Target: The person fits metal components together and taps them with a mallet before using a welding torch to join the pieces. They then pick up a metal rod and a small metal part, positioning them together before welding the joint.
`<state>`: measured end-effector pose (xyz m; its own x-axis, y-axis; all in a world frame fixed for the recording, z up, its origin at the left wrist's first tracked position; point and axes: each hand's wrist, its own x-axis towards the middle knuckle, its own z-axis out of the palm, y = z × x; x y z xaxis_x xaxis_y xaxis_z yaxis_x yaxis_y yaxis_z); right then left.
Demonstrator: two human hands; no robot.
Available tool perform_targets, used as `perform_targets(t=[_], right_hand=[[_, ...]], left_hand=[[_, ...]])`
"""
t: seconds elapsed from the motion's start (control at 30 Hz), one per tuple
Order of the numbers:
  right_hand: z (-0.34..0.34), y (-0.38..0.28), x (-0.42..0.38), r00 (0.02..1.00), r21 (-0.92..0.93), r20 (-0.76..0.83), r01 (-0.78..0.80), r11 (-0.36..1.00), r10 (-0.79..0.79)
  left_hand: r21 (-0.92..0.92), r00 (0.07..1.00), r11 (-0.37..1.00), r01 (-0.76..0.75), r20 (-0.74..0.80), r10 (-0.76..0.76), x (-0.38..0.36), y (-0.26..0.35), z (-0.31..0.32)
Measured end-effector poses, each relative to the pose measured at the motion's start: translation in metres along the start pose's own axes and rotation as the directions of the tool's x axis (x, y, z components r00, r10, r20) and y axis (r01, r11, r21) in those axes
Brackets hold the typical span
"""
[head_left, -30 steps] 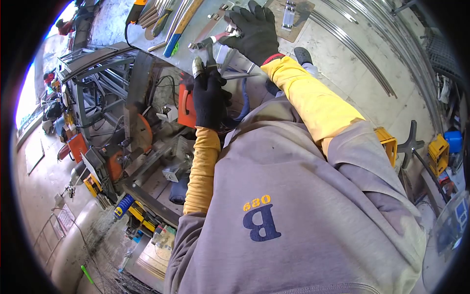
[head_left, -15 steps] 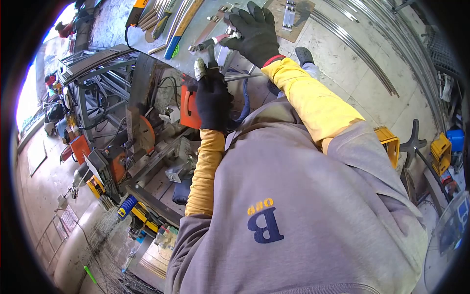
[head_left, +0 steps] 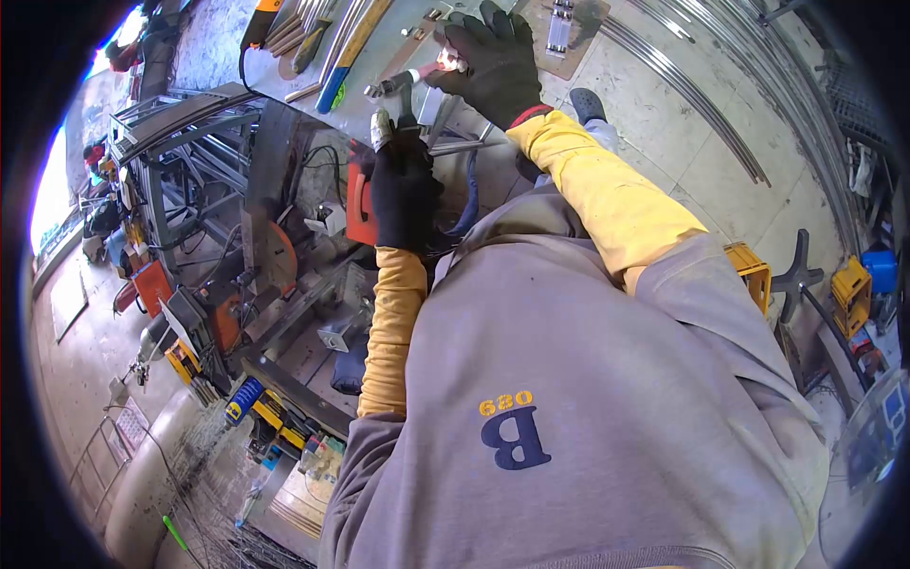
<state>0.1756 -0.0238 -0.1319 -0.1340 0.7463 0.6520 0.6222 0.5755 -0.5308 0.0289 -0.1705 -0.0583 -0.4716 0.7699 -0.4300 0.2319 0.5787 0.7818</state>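
My left hand [head_left: 406,194], in a black glove, is closed around the handle of a welding torch [head_left: 406,87]. A silvery patch covers one finger of that glove. The torch's pinkish nozzle points right, and a bright glow shows at its tip. My right hand [head_left: 493,76], in a black glove with a red cuff, is at the table edge with its outer fingers spread. Its thumb and forefinger sit around a small metal piece [head_left: 449,61] at the glow; the glove hides part of this piece. Both hands are over the metal tabletop [head_left: 365,71].
A wooden-handled tool with a blue end [head_left: 353,57] and several rods [head_left: 308,14] lie left of the torch. A shiny metal part [head_left: 559,28] is on a brown board at right. Long metal bars [head_left: 682,100] lie on the floor. An orange-red case [head_left: 360,204] stands below the table.
A bright glow has appeared at the torch tip, where the metal piece was unlit before. My left hand has shifted slightly left; my right hand stays nearly in place.
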Motion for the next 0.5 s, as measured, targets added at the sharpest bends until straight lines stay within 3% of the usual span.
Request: perform_targets(t=[0.07,0.5], right_hand=[[0.01,-0.001,-0.002,0.937,0.007,0.327,-0.135,0.991,0.125],[0.015,0.003,-0.008,0.955,0.032,0.28,-0.115,0.993,0.101]], left_hand=[[0.005,0.999,0.999,-0.032,-0.029,0.032,-0.002,0.003,0.002],[-0.083,0.999,0.996,0.022,0.035,-0.019,0.001,0.001,-0.005]])
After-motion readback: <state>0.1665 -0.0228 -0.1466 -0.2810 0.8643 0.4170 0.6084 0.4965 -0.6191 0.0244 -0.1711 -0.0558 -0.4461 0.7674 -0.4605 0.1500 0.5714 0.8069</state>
